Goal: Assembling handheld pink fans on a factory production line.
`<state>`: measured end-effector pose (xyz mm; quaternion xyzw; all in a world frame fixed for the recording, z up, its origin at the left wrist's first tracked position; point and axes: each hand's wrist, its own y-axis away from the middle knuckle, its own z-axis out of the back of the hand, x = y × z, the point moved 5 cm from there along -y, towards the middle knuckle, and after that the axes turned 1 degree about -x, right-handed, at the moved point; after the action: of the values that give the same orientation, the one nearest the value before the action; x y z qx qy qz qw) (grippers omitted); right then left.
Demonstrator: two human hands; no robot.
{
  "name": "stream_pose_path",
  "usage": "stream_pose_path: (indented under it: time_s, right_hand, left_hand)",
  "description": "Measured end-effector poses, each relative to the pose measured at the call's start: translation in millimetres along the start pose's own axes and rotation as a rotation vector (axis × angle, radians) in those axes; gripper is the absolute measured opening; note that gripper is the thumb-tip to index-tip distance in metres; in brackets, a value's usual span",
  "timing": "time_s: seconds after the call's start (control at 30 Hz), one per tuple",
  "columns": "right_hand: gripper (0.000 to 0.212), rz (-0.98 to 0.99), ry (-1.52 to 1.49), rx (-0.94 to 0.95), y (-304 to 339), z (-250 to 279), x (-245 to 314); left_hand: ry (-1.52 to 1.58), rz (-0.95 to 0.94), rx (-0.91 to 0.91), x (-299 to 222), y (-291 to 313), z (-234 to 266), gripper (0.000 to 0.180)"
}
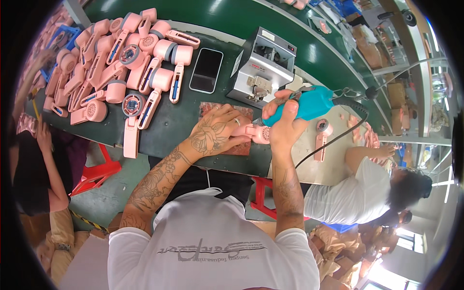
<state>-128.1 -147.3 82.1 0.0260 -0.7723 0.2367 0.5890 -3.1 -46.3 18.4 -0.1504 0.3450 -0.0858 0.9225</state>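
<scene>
- Head view, reference point: the red mat (239, 149) on the workbench. All places below are given from this mat.
- Workpiece: one pink fan (262, 135), lying on the mat, its round grille end projecting past the mat's right edge. Its long axis runs roughly crosswise, from beneath the left hand toward the right.
- Left hand (216, 130): palm down over the mat; fingers and thumb grip the fan's body.
- Right hand (288, 121): just right of the mat, closed around a teal power screwdriver (310, 103).
- Key relation: the fan lies inside the left grip, and to the left of the right grip. The screwdriver slants down and left, its nose near the fan. Contact at the tip cannot be told. The left hand is nearer the fan.
- Containers: a blue crate (73, 33) stands far left of the mat, past the pile of pink fans (99, 67); its contents are too small to tell. A cardboard box (397, 96) sits far right of the mat, beyond the bench; its contents cannot be told.
- Beyond the mat: a black phone (206, 70) and a silver machine (265, 63).
</scene>
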Motion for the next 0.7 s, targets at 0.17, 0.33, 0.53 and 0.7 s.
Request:
stream_pose_path:
  time_s: [0.17, 0.33, 0.53, 0.7]
  right_hand:
    - [0.035, -0.043, 0.005, -0.013, 6, 6, -10]
    - [0.041, -0.018, 0.151, -0.071, 14, 23, -22]
    - [0.026, -0.057, 0.113, 0.032, 12, 5, -35]
    - [0.031, -0.189, 0.208, -0.057, 15, 1, -20]
  left_hand:
    - [0.017, 0.038, 0.043, 0, 0, -4, 0.046]
    - [-0.072, -0.065, -0.041, -1, -2, -14, 0.041]
    - [-0.058, 0.014, -0.047, -6, -7, 6, 0.046]
    - [-0.074, 0.000, -0.027, -6, -4, 4, 0.047]
